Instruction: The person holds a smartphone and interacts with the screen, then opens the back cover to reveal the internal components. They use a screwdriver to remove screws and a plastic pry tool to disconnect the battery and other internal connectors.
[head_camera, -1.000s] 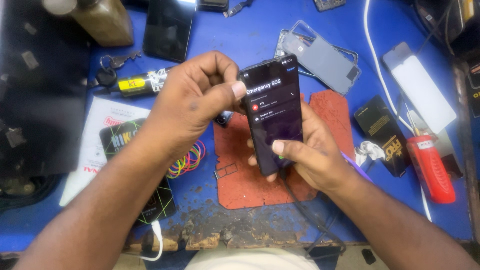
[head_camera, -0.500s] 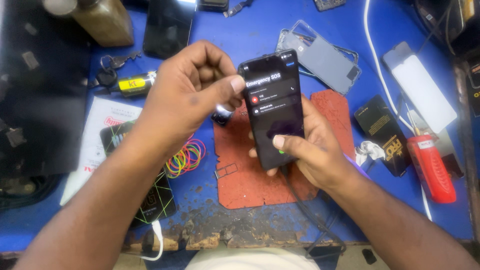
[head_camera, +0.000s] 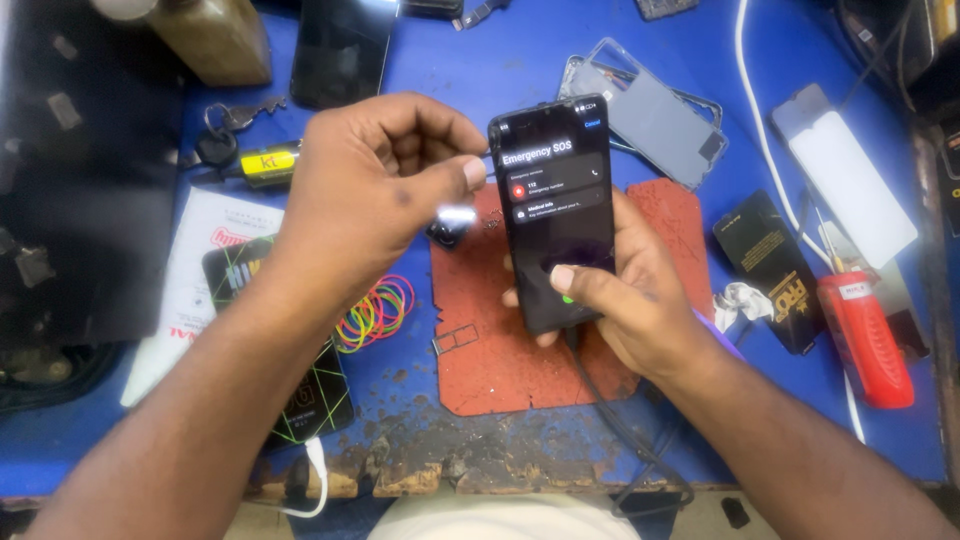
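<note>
My right hand (head_camera: 640, 305) holds a black smartphone (head_camera: 555, 190) upright over a red mat (head_camera: 500, 360). The screen is lit with a dark menu, and my right thumb rests on its lower part. A black cable (head_camera: 620, 430) runs from the phone's bottom end down past the table edge. My left hand (head_camera: 375, 185) hovers just left of the phone's upper edge, fingers curled and thumb pressed against the forefinger. I see nothing between them. A small metal card tray (head_camera: 455, 340) lies on the mat below.
On the blue table lie coloured rubber bands (head_camera: 378, 310), keys (head_camera: 235, 118), another black phone (head_camera: 340, 45), a clear phone case (head_camera: 650, 115), a white slab-like phone (head_camera: 845, 175), a red-handled screwdriver (head_camera: 865, 335), a black packet (head_camera: 775, 270) and a brown bottle (head_camera: 205, 35).
My left thumb has drawn slightly away from the phone's left edge. The phone has shifted a little up and to the right. My right thumb has moved slightly on the screen.
</note>
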